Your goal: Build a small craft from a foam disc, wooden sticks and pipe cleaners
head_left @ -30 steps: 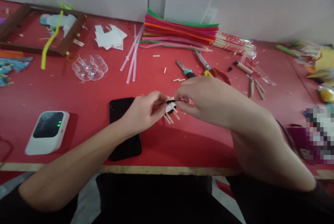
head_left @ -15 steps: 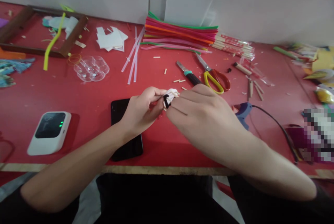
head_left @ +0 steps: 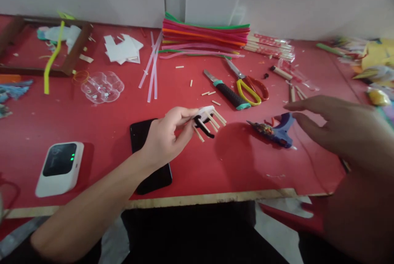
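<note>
My left hand [head_left: 168, 132] pinches a small white craft piece [head_left: 207, 119] that has several short wooden sticks poking out and a black pipe cleaner wrapped on it. It is held just above the red table [head_left: 92, 132], beside a black phone [head_left: 147, 153]. My right hand [head_left: 335, 126] hovers open to the right, fingers stretched out and holding nothing. It is just right of a blue hot glue gun [head_left: 275, 130] lying on the table.
Behind lie a black-handled knife [head_left: 227, 93], yellow and red scissors [head_left: 249, 85], a stack of coloured pipe cleaners [head_left: 206, 36], clear glue sticks [head_left: 152, 65], a clear plastic tray [head_left: 101, 87], white paper scraps [head_left: 121, 48], loose wooden sticks [head_left: 294, 91]. A white device [head_left: 58, 167] sits front left.
My right hand let go of the craft piece and moved right, toward the glue gun. My left hand keeps the piece, now turned so its sticks point right.
</note>
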A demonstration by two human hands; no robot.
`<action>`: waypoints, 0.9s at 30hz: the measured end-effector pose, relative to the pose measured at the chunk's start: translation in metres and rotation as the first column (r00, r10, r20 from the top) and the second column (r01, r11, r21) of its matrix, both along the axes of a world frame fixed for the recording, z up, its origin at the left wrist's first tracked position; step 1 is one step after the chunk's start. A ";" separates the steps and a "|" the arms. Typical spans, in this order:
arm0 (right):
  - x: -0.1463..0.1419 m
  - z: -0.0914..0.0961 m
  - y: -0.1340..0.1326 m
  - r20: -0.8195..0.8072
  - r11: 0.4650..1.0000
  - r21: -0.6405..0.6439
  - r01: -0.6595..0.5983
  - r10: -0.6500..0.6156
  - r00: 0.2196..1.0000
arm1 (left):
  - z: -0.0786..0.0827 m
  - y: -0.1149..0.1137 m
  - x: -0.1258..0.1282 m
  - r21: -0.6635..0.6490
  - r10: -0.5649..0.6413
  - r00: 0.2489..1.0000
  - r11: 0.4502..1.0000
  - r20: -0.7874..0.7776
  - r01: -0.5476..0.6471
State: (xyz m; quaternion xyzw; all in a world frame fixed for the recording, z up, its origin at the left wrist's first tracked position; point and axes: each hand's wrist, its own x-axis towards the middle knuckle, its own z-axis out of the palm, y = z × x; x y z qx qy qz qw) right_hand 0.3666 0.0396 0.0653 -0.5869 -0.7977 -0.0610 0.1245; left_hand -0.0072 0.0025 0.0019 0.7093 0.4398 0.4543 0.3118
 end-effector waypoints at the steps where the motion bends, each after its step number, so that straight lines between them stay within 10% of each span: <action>1: 0.019 -0.013 0.002 -0.043 0.997 -0.070 -0.026 0.023 0.999 | 0.000 -0.001 0.000 0.009 -0.010 1.000 1.000 -0.008 0.010; 4: 0.058 -0.050 0.004 -0.164 0.962 -0.221 -0.163 0.128 0.978 | 0.000 -0.002 -0.001 0.070 -0.007 1.000 0.998 -0.023 0.008; 9: 0.056 -0.082 -0.008 -0.148 0.942 -0.053 -0.332 0.321 0.935 | -0.003 -0.002 -0.001 0.142 0.006 0.999 0.990 -0.045 0.000; 21: -0.095 -0.029 -0.032 -0.382 0.891 0.443 -0.104 0.293 0.877 | 0.000 0.001 -0.001 0.124 0.085 0.990 0.990 -0.112 -0.071; 27: -0.117 -0.048 -0.032 -0.491 0.903 0.275 -0.331 0.428 0.759 | 0.002 0.004 -0.001 0.134 0.088 0.989 0.988 -0.119 -0.072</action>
